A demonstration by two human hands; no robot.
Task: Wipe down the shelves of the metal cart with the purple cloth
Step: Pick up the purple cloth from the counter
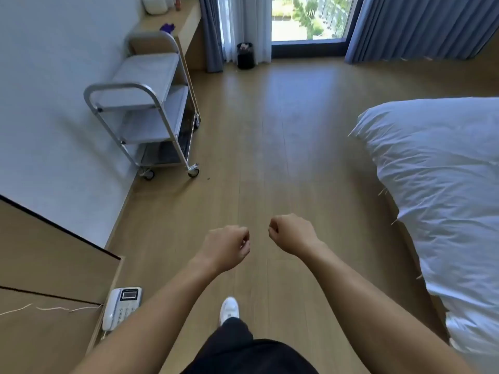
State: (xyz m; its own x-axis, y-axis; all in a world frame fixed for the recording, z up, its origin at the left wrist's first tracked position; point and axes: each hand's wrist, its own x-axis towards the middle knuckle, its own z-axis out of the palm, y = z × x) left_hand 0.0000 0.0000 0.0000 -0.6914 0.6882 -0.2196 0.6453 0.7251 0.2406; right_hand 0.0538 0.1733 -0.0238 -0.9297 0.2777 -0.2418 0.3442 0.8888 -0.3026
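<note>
The metal cart (151,103) stands against the left wall, well ahead of me, with three shelves and small wheels. The purple cloth (167,27) lies crumpled on the wooden desk (186,20) just behind the cart. My left hand (226,247) and my right hand (293,233) are held out in front of me over the floor, both curled into loose fists with nothing in them. Both hands are far from the cart and the cloth.
A bed with white bedding (437,184) fills the right side. A wooden cabinet (48,265) with a white telephone (121,306) is at my near left. A black bin (245,55) stands by the window and curtains. Wooden floor runs between cart and bed.
</note>
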